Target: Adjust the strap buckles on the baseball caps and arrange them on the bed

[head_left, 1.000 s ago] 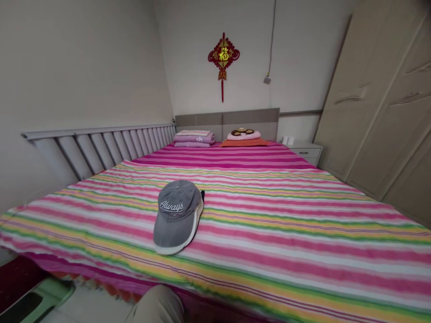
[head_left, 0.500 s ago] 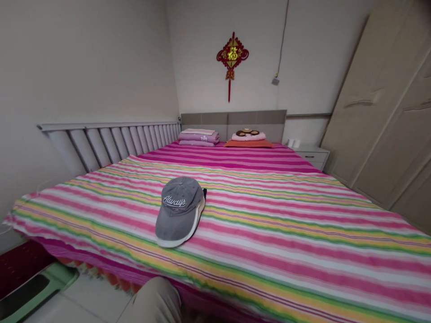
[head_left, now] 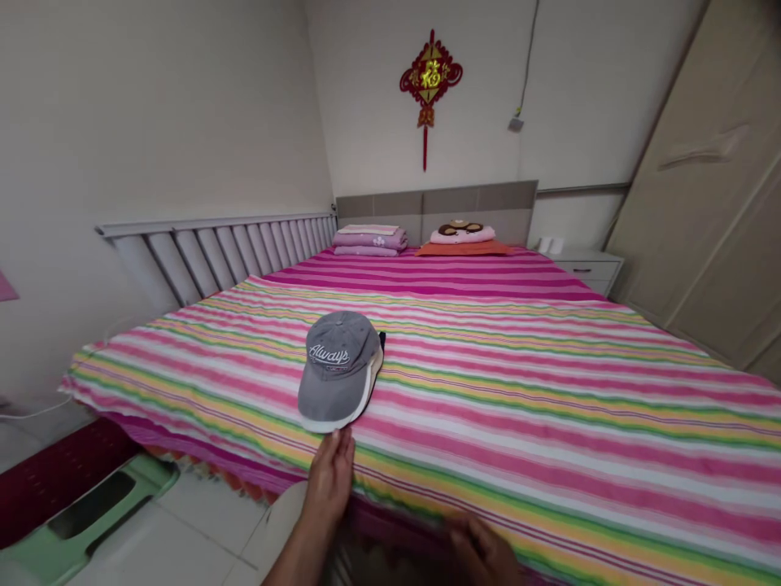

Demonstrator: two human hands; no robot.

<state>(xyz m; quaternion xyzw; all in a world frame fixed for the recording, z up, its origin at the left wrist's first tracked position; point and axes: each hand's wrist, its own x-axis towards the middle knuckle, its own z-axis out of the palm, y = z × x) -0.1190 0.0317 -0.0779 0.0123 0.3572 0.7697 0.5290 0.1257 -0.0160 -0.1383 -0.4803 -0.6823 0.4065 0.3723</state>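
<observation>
A grey baseball cap (head_left: 338, 366) with white "Always" lettering and a pale brim edge lies on the striped bedspread (head_left: 488, 407), its brim toward me. My left hand (head_left: 333, 476) reaches up from below with straight fingers and nothing in it. Its fingertips are at the front edge of the brim; whether they touch it I cannot tell. At the bed's near edge, my right hand (head_left: 482, 549) is dark and smeared by motion, with fingers that look bent. Whether anything is in it does not show.
Folded purple bedding (head_left: 369, 242) and a pink bundle (head_left: 462, 234) on an orange cloth lie by the headboard (head_left: 476, 203). A radiator (head_left: 232, 248) runs along the left wall. On the floor at lower left stands a green stool (head_left: 115, 513). A nightstand (head_left: 589, 268) is at far right.
Both hands have come into view from below, the left one up to the cap's brim. The view has shifted slightly; the cap still lies on the bedspread.
</observation>
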